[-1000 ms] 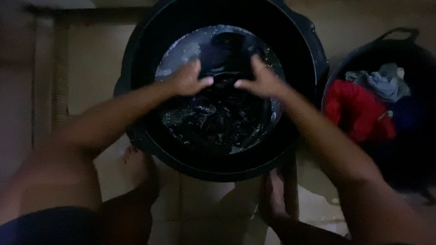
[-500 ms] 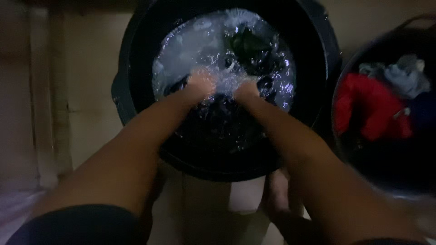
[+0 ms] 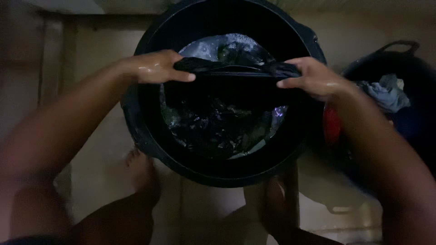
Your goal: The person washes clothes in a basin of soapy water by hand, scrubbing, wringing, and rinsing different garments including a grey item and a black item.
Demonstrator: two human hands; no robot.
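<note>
A large black tub (image 3: 150, 136) stands on the floor between my bare feet, with soapy water (image 3: 204, 47) in it. A wet dark garment (image 3: 231, 88) is stretched out above the water and hangs down into the tub. My left hand (image 3: 156, 67) grips its left upper edge. Over on the other side, my right hand (image 3: 309, 77) grips the right upper edge. Both hands are wet and held over the tub, well apart.
A second black tub with a handle (image 3: 399, 45) sits to the right, holding a grey cloth (image 3: 386, 93) and a red cloth (image 3: 331, 124). My left foot (image 3: 141, 168) and right foot (image 3: 274, 199) rest on the pale tiled floor (image 3: 91, 59).
My hands came up out of the splashing water, moved apart and pulled the dark garment up taut between them. The view tilted slightly.
</note>
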